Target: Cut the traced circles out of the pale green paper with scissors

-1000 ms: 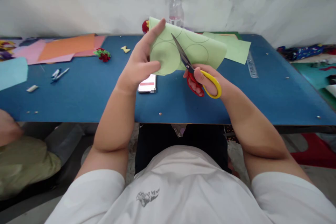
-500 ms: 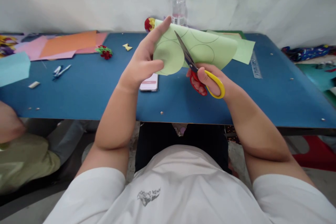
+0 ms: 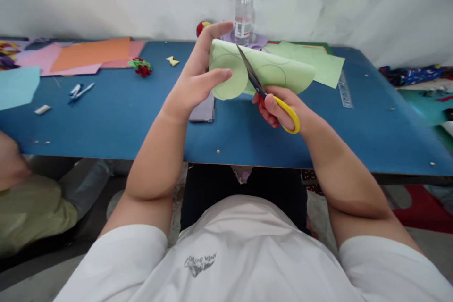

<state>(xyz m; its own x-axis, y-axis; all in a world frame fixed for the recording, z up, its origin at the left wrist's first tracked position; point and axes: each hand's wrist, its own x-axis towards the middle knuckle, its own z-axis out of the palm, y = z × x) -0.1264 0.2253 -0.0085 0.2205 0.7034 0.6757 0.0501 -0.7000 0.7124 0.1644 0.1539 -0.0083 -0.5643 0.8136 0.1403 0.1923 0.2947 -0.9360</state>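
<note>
My left hand (image 3: 198,71) holds a sheet of light green paper (image 3: 297,71) by its left end, the thumb lying across the front and the index finger raised above the top edge. Drawn circles mark the sheet, and its left part is cut to a rounded outline. In my right hand (image 3: 286,104) is a pair of scissors (image 3: 254,78) with one red and one yellow handle loop. Its blades point up and left across the paper, beside the rounded part. The sheet bends back, and the left hand's other fingers are hidden behind it.
Below the paper lies a phone (image 3: 202,109) on the blue table (image 3: 159,137). A plastic bottle (image 3: 244,4) stands behind. Leftward are a red-green flower (image 3: 141,67), pens (image 3: 81,92), an eraser (image 3: 43,109) and coloured sheets (image 3: 92,56). A ruler (image 3: 345,89) lies right; another person's sleeve (image 3: 35,212) shows lower left.
My left thumb has shifted up and right over the paper, and its index finger is more bent. The sheet's top edge has come lower and curls more. The phone screen looks darker.
</note>
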